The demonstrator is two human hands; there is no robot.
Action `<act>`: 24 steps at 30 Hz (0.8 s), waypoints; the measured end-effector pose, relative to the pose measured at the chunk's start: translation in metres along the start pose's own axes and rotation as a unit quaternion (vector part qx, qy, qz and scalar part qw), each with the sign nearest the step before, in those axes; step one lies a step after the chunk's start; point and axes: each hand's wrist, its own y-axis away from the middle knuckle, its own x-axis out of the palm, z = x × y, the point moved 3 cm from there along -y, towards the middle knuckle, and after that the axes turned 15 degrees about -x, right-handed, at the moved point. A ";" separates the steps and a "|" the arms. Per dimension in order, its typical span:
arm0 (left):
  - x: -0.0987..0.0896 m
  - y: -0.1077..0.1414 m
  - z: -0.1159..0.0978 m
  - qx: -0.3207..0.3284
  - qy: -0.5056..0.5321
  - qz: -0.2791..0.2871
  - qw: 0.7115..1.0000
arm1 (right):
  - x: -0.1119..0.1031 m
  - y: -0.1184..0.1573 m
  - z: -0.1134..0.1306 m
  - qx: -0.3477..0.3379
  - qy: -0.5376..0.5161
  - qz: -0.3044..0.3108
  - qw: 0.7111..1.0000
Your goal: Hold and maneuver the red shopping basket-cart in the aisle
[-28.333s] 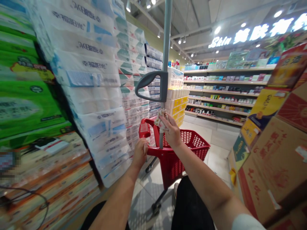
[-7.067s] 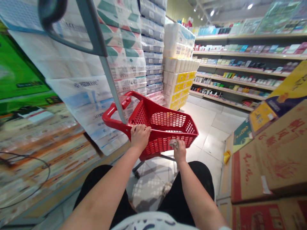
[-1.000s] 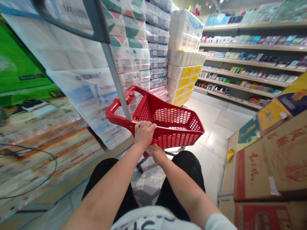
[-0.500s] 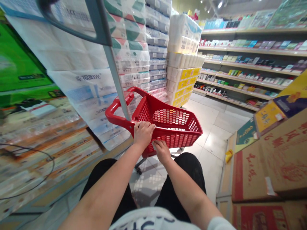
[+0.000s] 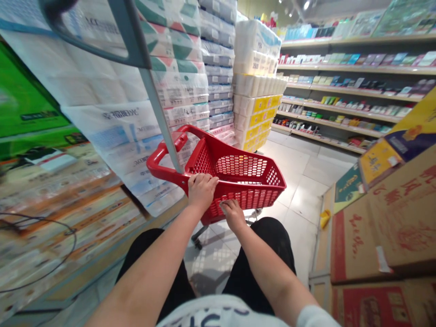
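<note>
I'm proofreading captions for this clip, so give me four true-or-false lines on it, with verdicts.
1. The left hand is on the red cart. True.
2. The right hand is up on the grey pole. False: it is low, by the basket's near side.
3. Packs with yellow panels stand beyond the cart. True.
4. The far shelves are bare. False: they hold rows of small goods.

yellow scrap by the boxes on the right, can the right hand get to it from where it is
Probably not without leaning or stepping: the yellow scrap lies past the right knee, well away from the right hand, which is at the basket's side.
</note>
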 end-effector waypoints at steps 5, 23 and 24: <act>0.000 -0.001 0.000 0.002 0.006 0.006 1.000 | -0.012 0.003 -0.008 0.026 0.007 -0.071 0.997; -0.002 0.001 -0.004 0.001 0.009 0.009 1.000 | -0.044 0.031 -0.039 0.079 0.028 -0.118 0.989; -0.002 0.001 -0.004 0.000 0.009 0.008 1.000 | -0.044 0.032 -0.040 0.080 0.027 -0.108 0.991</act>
